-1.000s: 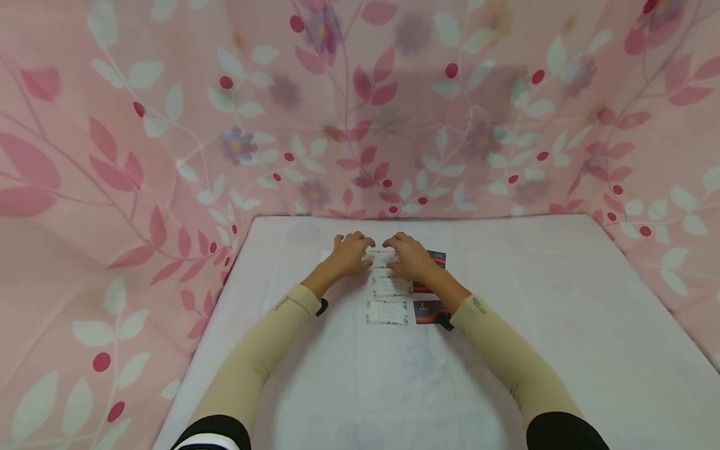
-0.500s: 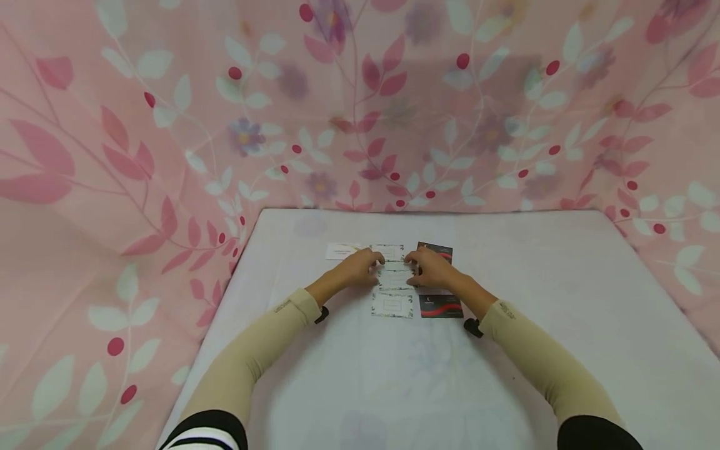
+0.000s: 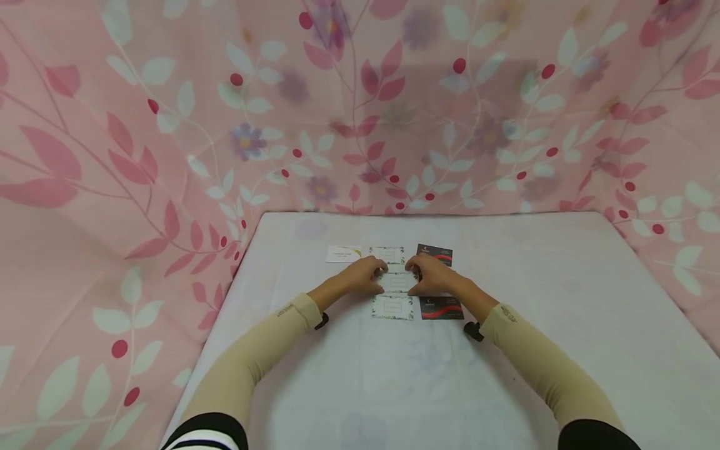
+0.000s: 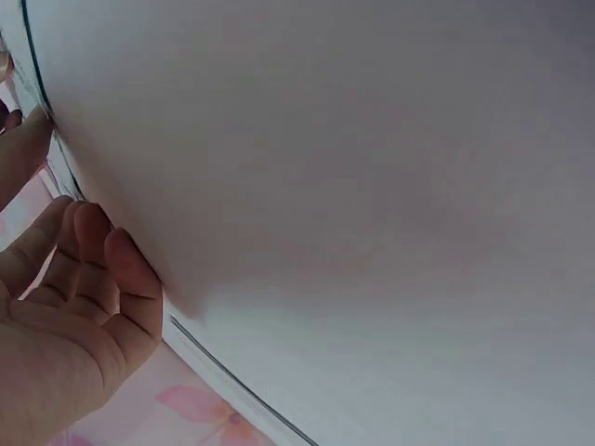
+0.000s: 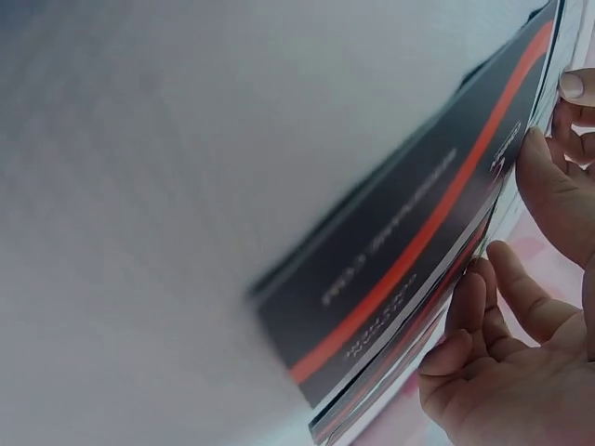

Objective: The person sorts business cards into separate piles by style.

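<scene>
White spreads over the bench [image 3: 388,375] in the head view, with a pink floral curtain [image 3: 360,112] rising behind it and at both sides; a middle floral-bordered card [image 3: 397,282] lies flat between the person's two hands; the left hand [image 3: 359,276] is at its left edge, fingers gently bent and the thumb apart from them; the right hand [image 3: 435,276] mirrors it at the right edge, its thumb and fingers likewise apart; a top floral-bordered card [image 3: 387,254] lies just beyond and a bottom floral-bordered card [image 3: 392,307] just nearer the person; a plain white card [image 3: 342,254] sits to the left of the top one; an upper dark card [image 3: 435,254] with a red band lies beyond the right hand, partly hidden by it, and a lower dark card [image 3: 442,308] lies on the near side; beige sleeves [image 3: 253,350] cover both forearms.

In the left wrist view, pale surface fills most of the frame; the left hand shows its palm at the lower left, fingers loosely bent, tips at the surface.

In the right wrist view, a dark card with a red band and blurred lettering slants across the middle; the right hand is at the right, palm showing, fingers bent and the thumb clear of them.
</scene>
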A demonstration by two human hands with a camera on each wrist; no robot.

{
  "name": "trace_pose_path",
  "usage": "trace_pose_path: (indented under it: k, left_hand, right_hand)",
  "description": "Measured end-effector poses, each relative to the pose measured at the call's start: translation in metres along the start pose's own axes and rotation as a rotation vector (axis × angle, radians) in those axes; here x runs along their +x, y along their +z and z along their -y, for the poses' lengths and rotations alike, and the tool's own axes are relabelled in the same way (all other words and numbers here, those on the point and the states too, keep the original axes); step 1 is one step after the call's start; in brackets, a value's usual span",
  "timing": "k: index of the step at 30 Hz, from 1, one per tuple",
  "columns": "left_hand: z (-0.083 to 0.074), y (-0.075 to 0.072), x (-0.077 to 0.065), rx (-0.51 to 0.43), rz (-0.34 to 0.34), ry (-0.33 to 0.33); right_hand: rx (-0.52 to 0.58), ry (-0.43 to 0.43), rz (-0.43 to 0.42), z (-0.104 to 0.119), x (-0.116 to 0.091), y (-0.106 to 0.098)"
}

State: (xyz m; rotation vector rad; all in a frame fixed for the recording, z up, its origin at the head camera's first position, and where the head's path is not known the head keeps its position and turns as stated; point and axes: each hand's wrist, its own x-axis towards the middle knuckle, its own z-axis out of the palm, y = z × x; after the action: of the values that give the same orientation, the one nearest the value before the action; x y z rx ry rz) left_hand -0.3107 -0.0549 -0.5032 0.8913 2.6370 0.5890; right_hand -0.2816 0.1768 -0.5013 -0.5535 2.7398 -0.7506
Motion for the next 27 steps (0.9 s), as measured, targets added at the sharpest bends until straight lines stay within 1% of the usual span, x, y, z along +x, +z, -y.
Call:
trace_pose_path:
  k: [3, 7, 12, 15, 18, 21, 25, 27]
  left_hand:
    - [0.000, 0.002, -0.002, 0.020, -0.002, 0.008]
    - [0.001, 0.004, -0.005, 0.050, -0.025, 0.025]
    - [0.002, 0.006, -0.008, 0.058, -0.038, 0.073]
    - [0.006, 0.004, -0.012, 0.048, -0.051, 0.084]
    - [0.008, -0.001, -0.016, 0.024, -0.072, 0.096]
    - [0.008, -0.007, -0.017, 0.006, -0.097, 0.127]
    - [0.007, -0.012, -0.015, -0.004, -0.123, 0.155]
    - [0.008, -0.014, -0.015, 0.003, -0.139, 0.161]
  right_hand:
    - [-0.021, -0.019, -0.009, 0.000, 0.001, 0.000]
    - [-0.041, -0.042, -0.022, 0.002, 0.002, 0.000]
    - [-0.004, -0.011, -0.016, 0.003, -0.001, 0.002]
    - [0.034, -0.004, -0.008, 0.005, -0.001, 0.004]
    - [0.095, -0.023, -0.016, 0.007, -0.001, 0.004]
    - [0.206, -0.034, -0.038, 0.008, -0.001, 0.002]
    - [0.369, -0.013, -0.068, 0.007, 0.000, 0.000]
    - [0.418, 0.001, -0.076, 0.006, 0.002, 0.000]
